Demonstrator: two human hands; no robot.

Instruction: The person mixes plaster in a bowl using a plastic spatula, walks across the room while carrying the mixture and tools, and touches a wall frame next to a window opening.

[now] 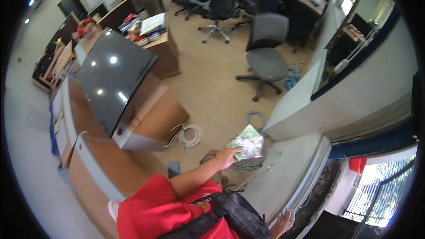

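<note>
My left hand (pixel 228 157) reaches forward, closed on the edge of a flat, crumpled green and silvery packet (pixel 250 143). Its exact kind is hard to make out. Below the packet, coiled grey cable (pixel 248 164) lies on the floor beside the white ledge (pixel 283 179). At the lower right, my right hand (pixel 282 224) is beside the ledge's outer edge, fingers somewhat apart, and I see nothing held in it. Whether it touches the edge is unclear. A black bag (pixel 241 214) hangs across my red shirt.
To the left, a large black screen (pixel 115 77) leans over a wooden cabinet (pixel 155 115) and a curved counter (pixel 104 163). White cable (pixel 191 136) lies coiled on the floor. A grey office chair (pixel 268 57) stands ahead. An open window (pixel 376 190) is at the right.
</note>
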